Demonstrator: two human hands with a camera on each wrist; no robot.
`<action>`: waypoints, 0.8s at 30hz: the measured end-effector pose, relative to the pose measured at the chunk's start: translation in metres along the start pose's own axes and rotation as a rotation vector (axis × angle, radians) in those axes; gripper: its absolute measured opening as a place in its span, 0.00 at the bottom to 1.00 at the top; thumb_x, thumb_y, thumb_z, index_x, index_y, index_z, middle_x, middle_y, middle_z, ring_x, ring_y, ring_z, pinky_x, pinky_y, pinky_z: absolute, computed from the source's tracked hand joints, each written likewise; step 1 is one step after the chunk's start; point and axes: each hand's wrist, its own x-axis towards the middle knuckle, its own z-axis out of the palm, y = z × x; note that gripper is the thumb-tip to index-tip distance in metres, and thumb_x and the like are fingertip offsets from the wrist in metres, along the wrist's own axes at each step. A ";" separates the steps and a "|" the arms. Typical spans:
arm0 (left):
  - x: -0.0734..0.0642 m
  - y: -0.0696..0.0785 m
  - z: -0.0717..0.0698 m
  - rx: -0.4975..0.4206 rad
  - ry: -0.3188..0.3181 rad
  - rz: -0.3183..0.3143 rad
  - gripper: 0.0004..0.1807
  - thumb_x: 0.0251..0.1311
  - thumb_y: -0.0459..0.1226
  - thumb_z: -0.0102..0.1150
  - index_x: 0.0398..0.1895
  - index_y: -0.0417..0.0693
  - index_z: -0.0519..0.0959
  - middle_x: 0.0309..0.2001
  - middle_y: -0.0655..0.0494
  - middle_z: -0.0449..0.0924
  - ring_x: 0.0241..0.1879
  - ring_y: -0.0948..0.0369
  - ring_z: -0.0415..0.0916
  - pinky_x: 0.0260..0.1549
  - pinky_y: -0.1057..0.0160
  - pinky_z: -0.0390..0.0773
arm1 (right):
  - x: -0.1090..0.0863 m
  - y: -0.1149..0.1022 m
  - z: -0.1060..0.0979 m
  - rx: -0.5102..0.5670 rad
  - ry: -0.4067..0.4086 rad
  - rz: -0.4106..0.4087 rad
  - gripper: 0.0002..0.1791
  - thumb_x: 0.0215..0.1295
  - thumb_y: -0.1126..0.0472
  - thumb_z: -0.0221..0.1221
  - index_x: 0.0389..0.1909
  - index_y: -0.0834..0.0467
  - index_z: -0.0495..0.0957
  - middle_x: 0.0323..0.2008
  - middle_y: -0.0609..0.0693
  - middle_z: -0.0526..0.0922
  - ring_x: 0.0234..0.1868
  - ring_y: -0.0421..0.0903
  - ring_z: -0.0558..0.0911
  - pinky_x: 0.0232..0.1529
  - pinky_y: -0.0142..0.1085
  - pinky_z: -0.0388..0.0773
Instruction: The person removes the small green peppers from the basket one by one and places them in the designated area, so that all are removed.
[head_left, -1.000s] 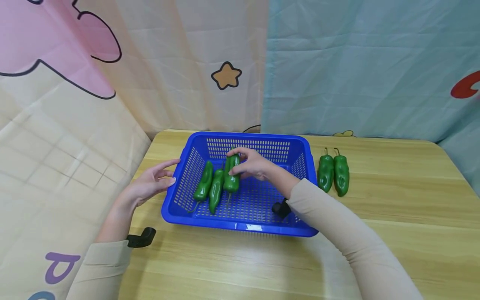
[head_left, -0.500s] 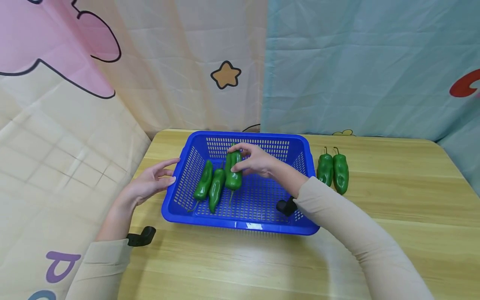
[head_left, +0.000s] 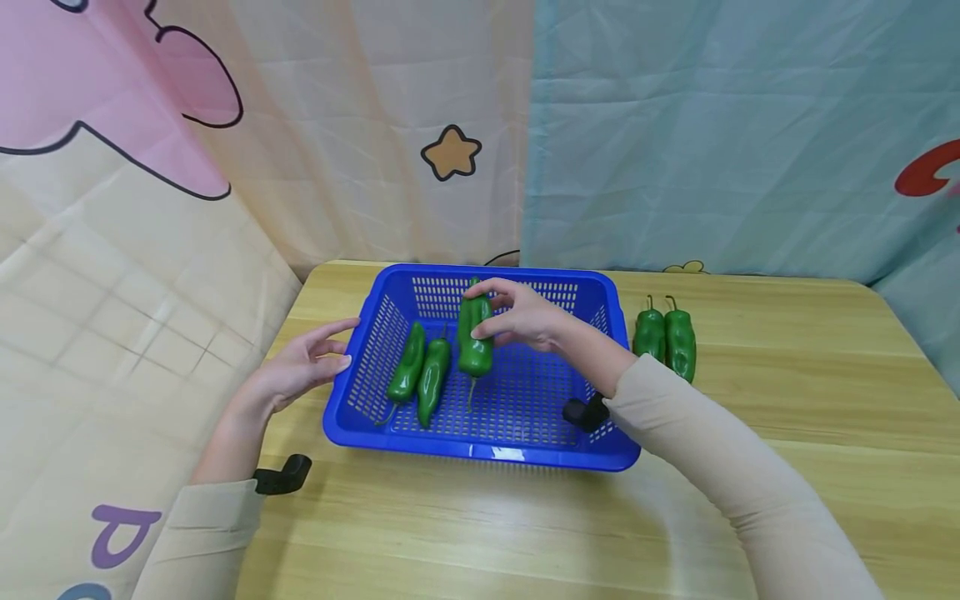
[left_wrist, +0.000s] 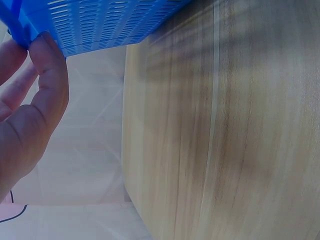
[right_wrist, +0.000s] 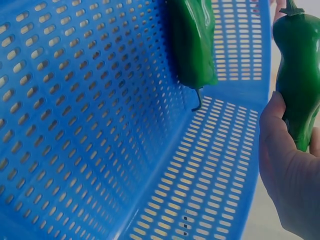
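A green pepper (head_left: 476, 342) hangs from my right hand (head_left: 517, 317) over the middle of the blue basket (head_left: 480, 457). My fingers and thumb grip it from the right, and its stem points toward me. In the right wrist view, my thumb lies along the side of this pepper (right_wrist: 300, 65). Two more green peppers, one (head_left: 407, 367) farther left and one (head_left: 432, 379) beside it, lie on the basket floor. My left hand (head_left: 303, 362) touches the basket's left rim with extended fingertips. In the left wrist view, my thumb (left_wrist: 50, 75) meets the wall just under the rim.
To the right of the basket, two green peppers (head_left: 649, 333) lie side by side on the wooden table (head_left: 795, 375), partly behind my right sleeve (head_left: 697, 450). A printed curtain (head_left: 375, 167) hangs at the table's back edge and along its left.
My right hand has moved a little up and to the right with the gripped pepper, away from the two peppers on the left. The left hand has stayed at the rim.
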 end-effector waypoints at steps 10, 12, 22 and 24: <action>0.000 0.000 0.000 0.001 -0.004 0.003 0.36 0.63 0.28 0.51 0.72 0.40 0.48 0.45 0.49 0.70 0.39 0.63 0.77 0.45 0.65 0.77 | -0.012 -0.007 -0.008 -0.012 -0.016 -0.016 0.33 0.50 0.82 0.57 0.59 0.63 0.66 0.50 0.63 0.64 0.49 0.59 0.74 0.43 0.49 0.79; 0.000 0.000 -0.001 0.002 -0.004 0.005 0.36 0.63 0.28 0.51 0.72 0.40 0.48 0.45 0.49 0.70 0.40 0.63 0.77 0.45 0.65 0.77 | -0.015 -0.008 -0.009 -0.017 -0.020 -0.014 0.33 0.50 0.82 0.57 0.59 0.63 0.66 0.49 0.63 0.63 0.49 0.59 0.74 0.42 0.49 0.79; 0.000 -0.001 -0.001 -0.001 -0.003 0.012 0.36 0.63 0.28 0.52 0.72 0.41 0.49 0.45 0.50 0.71 0.39 0.62 0.77 0.44 0.65 0.78 | -0.025 -0.012 -0.016 -0.020 -0.038 -0.020 0.33 0.50 0.81 0.57 0.60 0.63 0.65 0.50 0.63 0.63 0.47 0.58 0.75 0.42 0.49 0.80; 0.000 -0.001 0.000 -0.002 -0.004 0.011 0.36 0.63 0.28 0.52 0.72 0.41 0.49 0.45 0.50 0.71 0.39 0.62 0.77 0.45 0.65 0.78 | -0.027 -0.013 -0.018 -0.022 -0.042 -0.024 0.33 0.51 0.80 0.57 0.60 0.63 0.64 0.50 0.63 0.63 0.47 0.58 0.76 0.41 0.49 0.80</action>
